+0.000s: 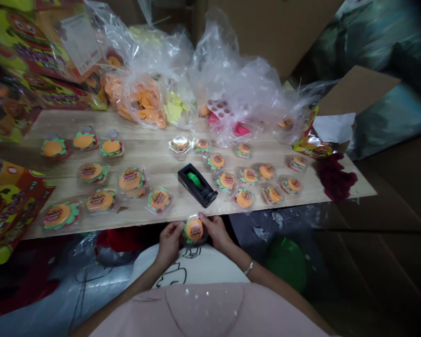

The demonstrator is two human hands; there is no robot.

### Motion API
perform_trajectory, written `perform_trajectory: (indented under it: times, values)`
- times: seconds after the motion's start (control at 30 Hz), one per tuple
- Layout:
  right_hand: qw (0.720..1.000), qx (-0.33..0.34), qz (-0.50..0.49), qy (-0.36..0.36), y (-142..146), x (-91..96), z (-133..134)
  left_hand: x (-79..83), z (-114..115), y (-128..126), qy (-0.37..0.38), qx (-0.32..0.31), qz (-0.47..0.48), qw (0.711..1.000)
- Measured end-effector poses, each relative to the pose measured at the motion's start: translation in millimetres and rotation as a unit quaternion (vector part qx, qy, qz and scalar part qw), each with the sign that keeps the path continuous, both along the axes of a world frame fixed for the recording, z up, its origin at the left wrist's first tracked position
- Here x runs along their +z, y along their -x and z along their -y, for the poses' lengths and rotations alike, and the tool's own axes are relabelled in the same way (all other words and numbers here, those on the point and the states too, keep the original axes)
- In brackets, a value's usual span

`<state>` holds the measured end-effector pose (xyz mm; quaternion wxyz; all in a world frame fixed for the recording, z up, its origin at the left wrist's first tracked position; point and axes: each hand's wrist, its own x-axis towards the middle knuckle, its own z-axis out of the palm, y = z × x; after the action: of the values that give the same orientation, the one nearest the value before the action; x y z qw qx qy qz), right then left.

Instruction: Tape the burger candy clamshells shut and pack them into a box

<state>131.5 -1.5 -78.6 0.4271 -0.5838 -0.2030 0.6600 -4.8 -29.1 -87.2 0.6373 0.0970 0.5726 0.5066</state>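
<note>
A clear plastic pack with a toy burger [194, 230] inside is held at the table's front edge, its printed label facing up. My left hand [170, 239] grips its left side, thumb on top. On the other side my right hand [215, 231] pinches the upper right edge of the same pack. Just beyond it on the table lies a black tape dispenser [197, 185] with a green roll. A similar burger pack [159, 200] rests left of the dispenser, and another burger pack [244, 198] to its right.
Several more burger packs stand on the wooden table [154, 159]. Clear bags of orange pieces [145, 100] and yellow pieces [176, 108] line the back. Printed boxes [17, 206] are at left; an open carton [314, 140] and dark red cloth [337, 178] are at right.
</note>
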Motion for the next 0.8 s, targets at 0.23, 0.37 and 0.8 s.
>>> perform_trajectory:
  times: [0.23,0.37,0.8]
  values:
    - [1.000,-0.004,-0.013,0.004,2.2,5.3,5.6,24.4,3.1,-5.0,0.000,-0.043,0.031,0.999]
    - [0.979,0.160,0.099,-0.080,-22.2,31.5,4.3,48.1,10.4,4.3,-0.022,-0.062,0.015,0.998]
    - [0.932,0.164,0.240,-0.217,-43.1,63.7,-84.3,94.2,-16.4,31.1,-0.136,-0.229,-0.140,0.953]
